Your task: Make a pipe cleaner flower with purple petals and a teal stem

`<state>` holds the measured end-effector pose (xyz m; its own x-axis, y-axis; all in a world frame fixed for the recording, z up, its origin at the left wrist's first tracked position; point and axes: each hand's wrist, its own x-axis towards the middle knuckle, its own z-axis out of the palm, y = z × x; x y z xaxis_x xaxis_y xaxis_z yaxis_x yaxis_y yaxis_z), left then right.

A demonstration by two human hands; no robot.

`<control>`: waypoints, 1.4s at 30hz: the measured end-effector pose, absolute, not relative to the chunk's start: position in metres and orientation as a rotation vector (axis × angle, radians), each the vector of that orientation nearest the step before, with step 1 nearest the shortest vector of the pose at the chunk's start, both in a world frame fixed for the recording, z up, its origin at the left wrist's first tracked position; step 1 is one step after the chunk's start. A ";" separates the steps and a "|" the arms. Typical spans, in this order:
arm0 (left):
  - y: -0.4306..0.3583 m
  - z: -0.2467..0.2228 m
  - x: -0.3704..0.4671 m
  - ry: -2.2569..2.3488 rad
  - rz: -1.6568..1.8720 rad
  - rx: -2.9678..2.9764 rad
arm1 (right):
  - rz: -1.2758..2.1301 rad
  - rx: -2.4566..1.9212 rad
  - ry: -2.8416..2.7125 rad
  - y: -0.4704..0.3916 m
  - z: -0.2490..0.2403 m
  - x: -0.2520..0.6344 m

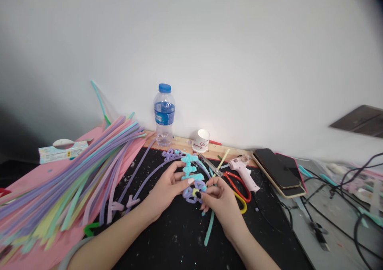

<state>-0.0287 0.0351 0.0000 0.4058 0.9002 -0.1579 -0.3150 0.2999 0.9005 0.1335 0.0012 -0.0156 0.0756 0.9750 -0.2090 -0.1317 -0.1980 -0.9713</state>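
Note:
Between my two hands is a pipe-cleaner flower point(189, 195) with purple looped petals and a yellow centre. Bent turquoise pipe cleaners point(189, 167) rise just above it. My left hand point(171, 182) grips the piece from the left, thumb at its upper edge. From the right, my right hand point(218, 196) pinches the flower near its centre with thumb and forefinger; its other fingers are curled. A teal pipe cleaner point(210, 230) hangs below my right hand. Behind it lie scissors with red handles point(239, 186), blades pointing away to the left.
A big bundle of coloured pipe cleaners point(89, 170) lies on pink paper at the left. A water bottle point(164, 116) and a paper cup point(201, 141) stand by the wall. To the right are a pink glue gun point(243, 172), phones point(278, 168) and tangled black cables point(332, 206).

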 end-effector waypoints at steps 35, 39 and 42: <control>0.037 0.004 -0.030 0.800 0.990 0.963 | 1.662 -1.286 -1.049 0.001 -0.006 0.143; 0.038 0.004 -0.030 0.801 0.990 0.978 | 1.660 -1.337 -1.051 0.001 -0.007 0.143; 0.037 0.003 -0.029 0.772 0.975 0.993 | 1.651 -1.351 -1.055 0.001 -0.006 0.142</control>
